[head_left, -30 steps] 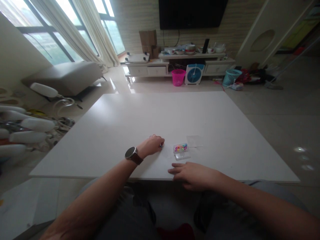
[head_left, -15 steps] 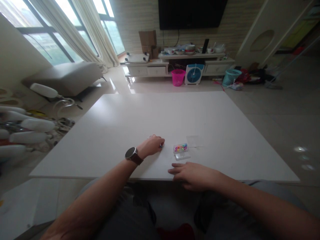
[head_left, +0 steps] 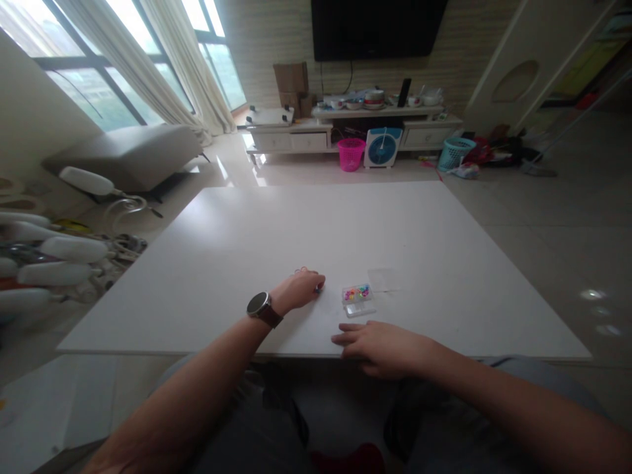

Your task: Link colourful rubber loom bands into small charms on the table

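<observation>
My left hand point(head_left: 305, 289), with a dark watch point(head_left: 259, 303) on the wrist, rests on the white table point(head_left: 316, 224). Its fingers are curled closed, and a tiny bluish bit shows at the fingertips, too small to name. Thin reddish loops point(head_left: 300, 270) peek out behind the knuckles; most of that item is hidden. To the right of this hand sits a small clear plastic box point(head_left: 359, 311) holding several bright, multicoloured little pieces point(head_left: 356, 293). Below the box, my right hand point(head_left: 380, 345) lies at the table's near edge, fingers outstretched and holding nothing.
Beyond the box lies a flat transparent piece point(head_left: 384, 280). Past the table stand a pink basket point(head_left: 351, 155), a blue box fan point(head_left: 383, 147) and a TV cabinet point(head_left: 286, 138). White padded chair parts point(head_left: 74, 249) crowd the left; a grey bench point(head_left: 128, 155) is by the window.
Both hands and the box stay in place. Only a very slight shift of the camera view shows.
</observation>
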Available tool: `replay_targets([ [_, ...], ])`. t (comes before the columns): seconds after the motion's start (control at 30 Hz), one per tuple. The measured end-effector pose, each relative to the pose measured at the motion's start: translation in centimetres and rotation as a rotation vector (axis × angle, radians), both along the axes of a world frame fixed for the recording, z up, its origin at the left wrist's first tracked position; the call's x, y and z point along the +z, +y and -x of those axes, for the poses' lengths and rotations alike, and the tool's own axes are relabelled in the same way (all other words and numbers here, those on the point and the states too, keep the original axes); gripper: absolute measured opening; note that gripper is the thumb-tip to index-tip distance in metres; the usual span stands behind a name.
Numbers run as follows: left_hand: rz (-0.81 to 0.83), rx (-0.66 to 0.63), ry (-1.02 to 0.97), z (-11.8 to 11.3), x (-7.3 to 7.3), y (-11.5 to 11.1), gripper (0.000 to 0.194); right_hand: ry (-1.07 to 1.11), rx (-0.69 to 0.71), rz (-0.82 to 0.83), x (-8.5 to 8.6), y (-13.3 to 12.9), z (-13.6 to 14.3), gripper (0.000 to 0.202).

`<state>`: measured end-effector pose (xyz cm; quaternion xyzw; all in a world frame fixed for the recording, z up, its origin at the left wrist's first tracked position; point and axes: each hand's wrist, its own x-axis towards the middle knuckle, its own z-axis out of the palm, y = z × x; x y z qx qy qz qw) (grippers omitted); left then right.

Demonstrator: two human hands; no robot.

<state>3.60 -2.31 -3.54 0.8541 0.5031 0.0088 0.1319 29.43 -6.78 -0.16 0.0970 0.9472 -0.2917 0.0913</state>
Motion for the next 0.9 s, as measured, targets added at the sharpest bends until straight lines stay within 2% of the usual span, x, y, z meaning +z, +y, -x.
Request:
replay_targets([
  [0.37,0.018,0.024,-0.032,0.25,-0.24,-0.21,0.027,-0.004,-0.006,0.005,0.01,-0.03,-0.01,0.034],
  [0.9,0.027,0.029,-0.032,0.21,0.08,-0.08,0.018,-0.014,0.007,-0.013,0.33,-0.06,0.07,0.035],
])
